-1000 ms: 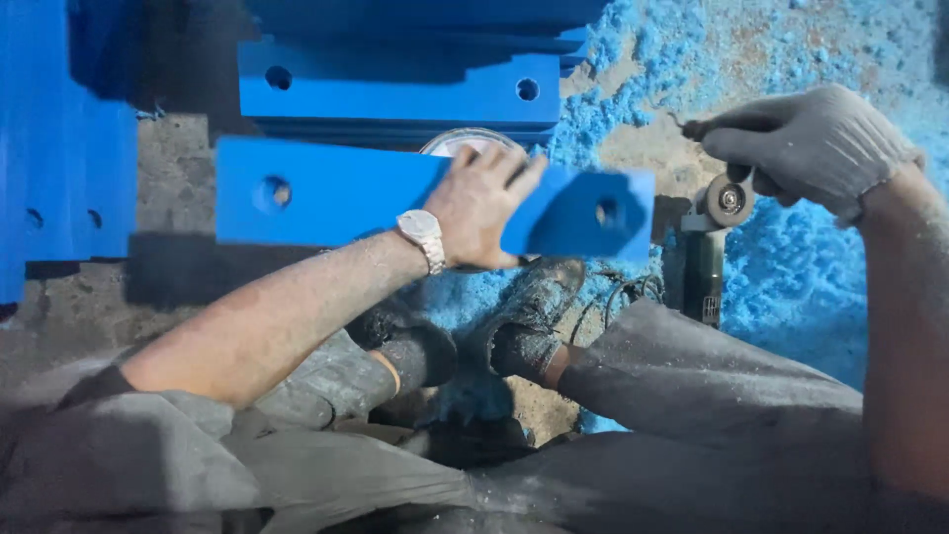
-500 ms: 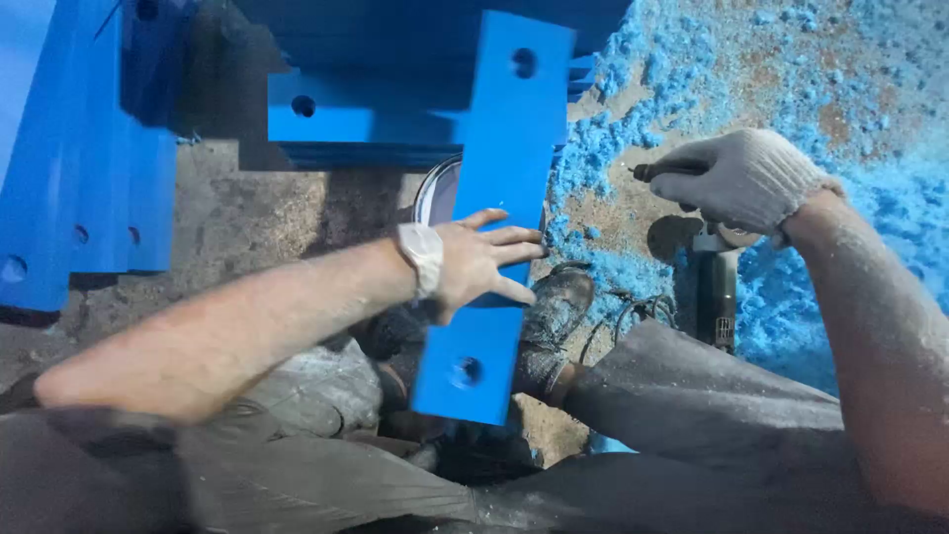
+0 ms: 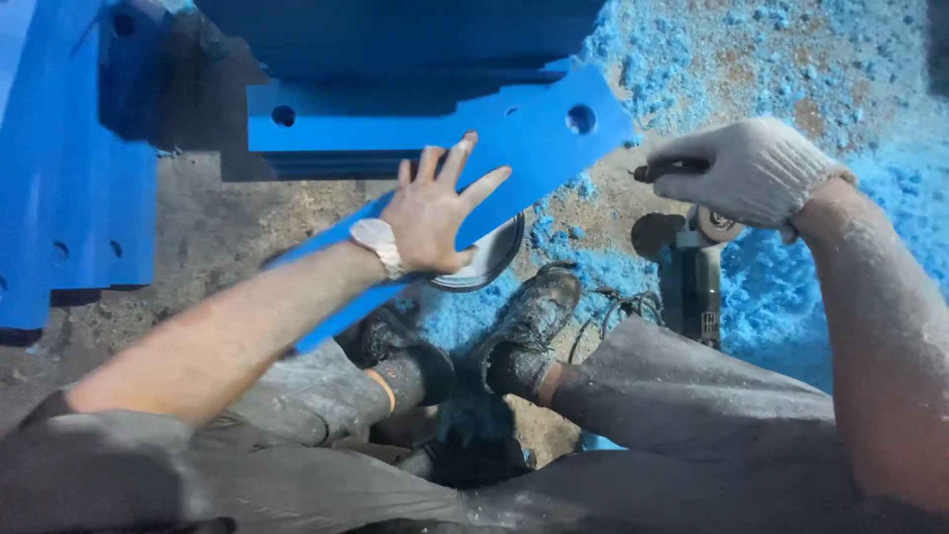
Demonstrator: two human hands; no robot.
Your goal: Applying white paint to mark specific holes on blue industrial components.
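Observation:
My bare left hand (image 3: 433, 210), with a white wristwatch, lies flat with fingers spread on a long blue plastic bar (image 3: 524, 163) that has a hole near its far end. The bar runs at a slant from my left forearm up to the right, over a round white-rimmed object (image 3: 494, 259). My right hand (image 3: 743, 170), in a grey knit glove, is closed around the head of a dark power tool (image 3: 692, 267) that stands on the ground to the right of my boots (image 3: 524, 331).
Stacked blue plastic bars (image 3: 395, 119) with holes lie ahead, and more blue slabs (image 3: 69, 178) stand at the left. Blue shavings (image 3: 791, 69) cover the ground at the right. Bare dirty floor (image 3: 227, 218) lies between the stacks. My grey-trousered knees fill the bottom.
The blue bar has swung under my left hand from lying crosswise, through upright, to a slant up to the right. My gloved right hand has stayed on the tool.

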